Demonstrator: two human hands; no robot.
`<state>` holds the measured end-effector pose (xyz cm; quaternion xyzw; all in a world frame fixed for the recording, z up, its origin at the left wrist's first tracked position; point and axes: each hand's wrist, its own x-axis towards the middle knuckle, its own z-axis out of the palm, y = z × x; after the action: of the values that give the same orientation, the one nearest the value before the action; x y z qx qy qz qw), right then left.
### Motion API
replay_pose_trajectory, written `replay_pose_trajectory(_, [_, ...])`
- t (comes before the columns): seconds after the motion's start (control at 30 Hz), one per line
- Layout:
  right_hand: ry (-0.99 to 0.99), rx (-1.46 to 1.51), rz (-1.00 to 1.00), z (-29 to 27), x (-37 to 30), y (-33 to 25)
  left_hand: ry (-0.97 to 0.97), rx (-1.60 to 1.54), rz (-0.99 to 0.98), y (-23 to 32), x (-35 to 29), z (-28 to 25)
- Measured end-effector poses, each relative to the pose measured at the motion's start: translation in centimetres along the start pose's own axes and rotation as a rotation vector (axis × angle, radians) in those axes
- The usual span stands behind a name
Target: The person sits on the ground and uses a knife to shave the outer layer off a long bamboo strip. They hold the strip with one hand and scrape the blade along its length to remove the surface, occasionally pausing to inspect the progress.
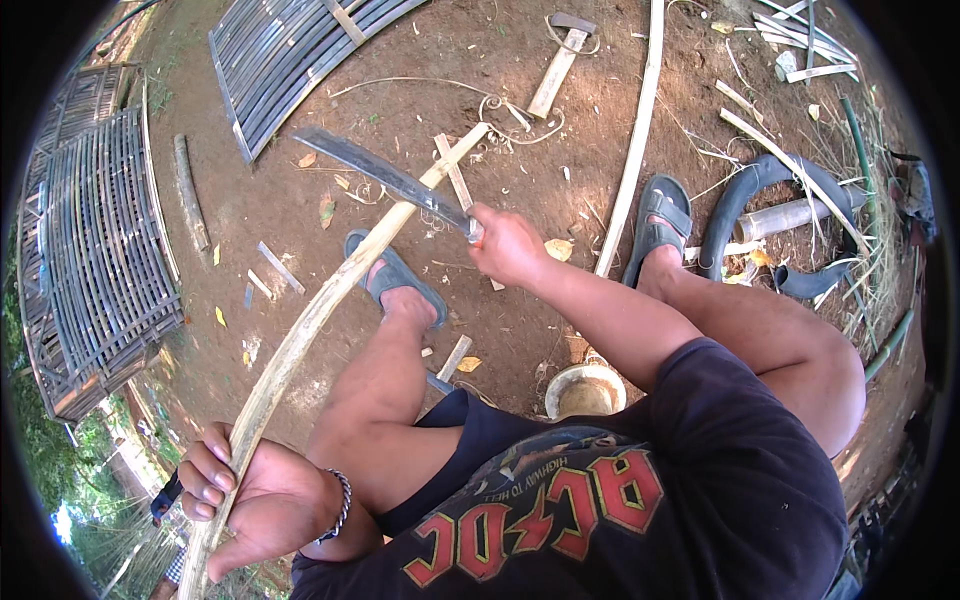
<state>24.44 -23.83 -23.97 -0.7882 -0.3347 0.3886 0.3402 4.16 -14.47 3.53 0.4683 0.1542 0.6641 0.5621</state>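
Note:
My left hand (275, 500), with a chain bracelet at its wrist, is closed around the near end of a long pale wooden strip (320, 310), perhaps split bamboo. The strip slants up and away to the right, past my left sandal (405, 280). My right hand (505, 245) grips a machete (370, 170) by its handle, mostly hidden in the fist. Its dark blade points to the far left and crosses the strip near the far end. Whether the blade touches the strip I cannot tell. Beneath them a thin flat stick (453, 170) lies on the ground.
Slatted panels (290, 60) lie at the far left, another slatted panel (110, 215) nearer. A metal-headed tool (562, 65) rests ahead. A long pale strip (633, 140) runs beside my right sandal (660, 225). Black curved tubing (735, 200) lies right; a round container (585, 392) stands between my legs.

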Motion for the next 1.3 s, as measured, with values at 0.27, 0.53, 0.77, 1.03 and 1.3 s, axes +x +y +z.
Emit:
replay_pose_trajectory(0.27, [0.066, 0.075, 0.182, 1.1, 2.1, 3.4, 0.014, 0.009, 0.005, -0.1, 0.1, 0.4])
replay_pose_trajectory(0.53, [0.077, 0.022, 0.294, 1.5, 5.9, 7.4, -0.058, -0.001, -0.012, -0.3, 0.2, 0.4])
replay_pose_trajectory(0.77, [0.042, 0.049, 0.252, 0.4, 5.1, 6.3, -0.039, 0.049, 0.042, -0.5, 1.0, 0.2])
replay_pose_trajectory(1.03, [-0.010, 0.083, 0.026, -1.3, -1.6, -3.8, -0.157, -0.023, -0.096, 0.5, 1.6, -1.4])
replay_pose_trajectory(1.3, [-0.022, 0.108, -0.248, -1.3, -4.5, -8.9, -0.092, 0.007, -0.037, 0.3, 1.1, -1.9])
